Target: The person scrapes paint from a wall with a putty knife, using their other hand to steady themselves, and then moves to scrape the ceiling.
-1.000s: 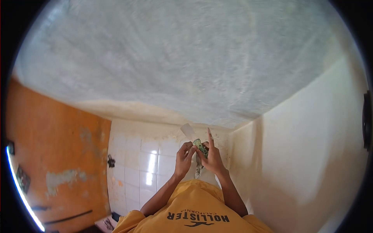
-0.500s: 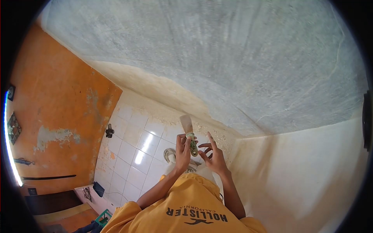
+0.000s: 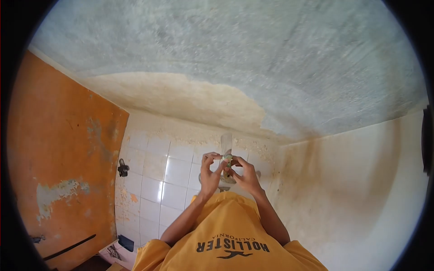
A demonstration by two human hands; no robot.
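A scraper (image 3: 226, 143) with a broad flat blade points away from me, in front of my shirt. Its handle looks greenish and wrapped, mostly covered by fingers. My left hand (image 3: 210, 177) pinches the handle from the left, just below the blade. From the right, my right hand (image 3: 245, 175) has its fingers closed on the same handle. Both sets of fingertips meet around it; what they do in detail is too small to tell.
Ahead rises a grey wall (image 3: 217, 45) with a bare beige lower band. Flakes lie along its foot on the white tiled floor (image 3: 176, 171). A peeling orange wall (image 3: 58, 149) stands left, a stained white wall (image 3: 334, 189) right. A small dark object (image 3: 123, 168) lies by the orange wall.
My right hand, open beside the scraper before, has closed on its handle. The scraper has turned more upright in view and shifted slightly right. My view has tilted a little.
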